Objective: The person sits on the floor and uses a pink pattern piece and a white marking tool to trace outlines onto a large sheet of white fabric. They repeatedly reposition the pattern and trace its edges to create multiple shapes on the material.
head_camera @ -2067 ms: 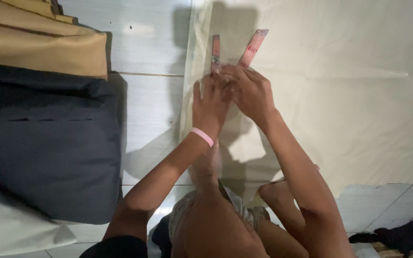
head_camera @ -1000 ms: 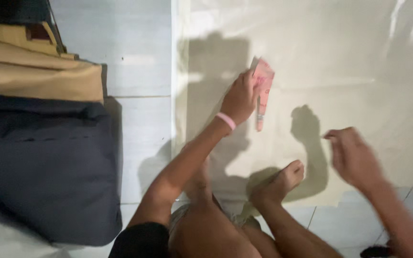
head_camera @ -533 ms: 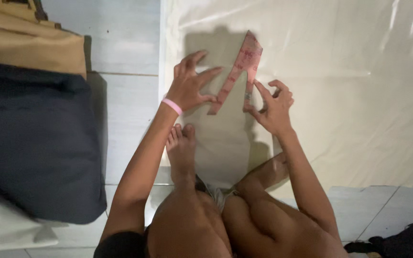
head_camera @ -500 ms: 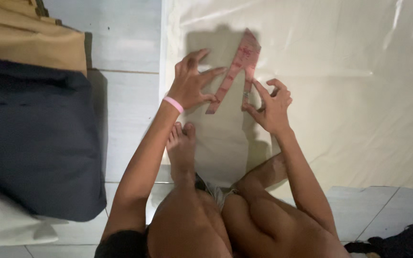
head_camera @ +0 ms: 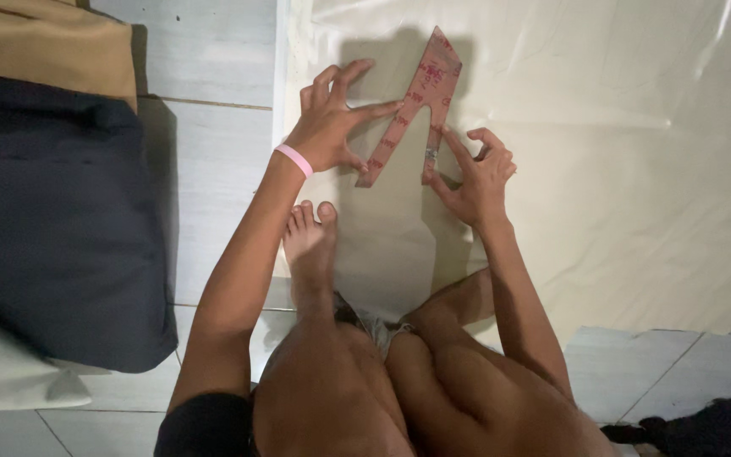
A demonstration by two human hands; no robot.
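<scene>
A pink V-shaped cardboard template [head_camera: 420, 106] lies flat on a sheet of cream fabric [head_camera: 602, 195] spread over a pale tiled floor [head_camera: 213, 178]. The template sits near the fabric's left edge, towards its far side, with its apex pointing away from the person and its two arms opening back towards them.

The left hand [head_camera: 329, 123] rests on the fabric just left of the template, fingers spread wide and flat rather than curled around anything. Its forefinger reaches across and presses on the left arm of the template at about mid-length; the thumb tip lies close to that arm's lower end. A pink wristband [head_camera: 294, 160] circles the wrist.

The right hand [head_camera: 477, 173] lies just right of the template's right arm, fingers loosely bent and apart. Its forefinger and thumb touch the lower end of that arm, pinning it down; whether something small is held among the other fingers cannot be told. So the template lies between the two hands, held down from both sides and enclosed by neither.

A bare foot [head_camera: 310, 241] rests on the fabric's left edge below the left hand. At the floor's left side lies a folded dark cloth [head_camera: 52, 220], with a folded tan cloth [head_camera: 44, 42] beyond it.
</scene>
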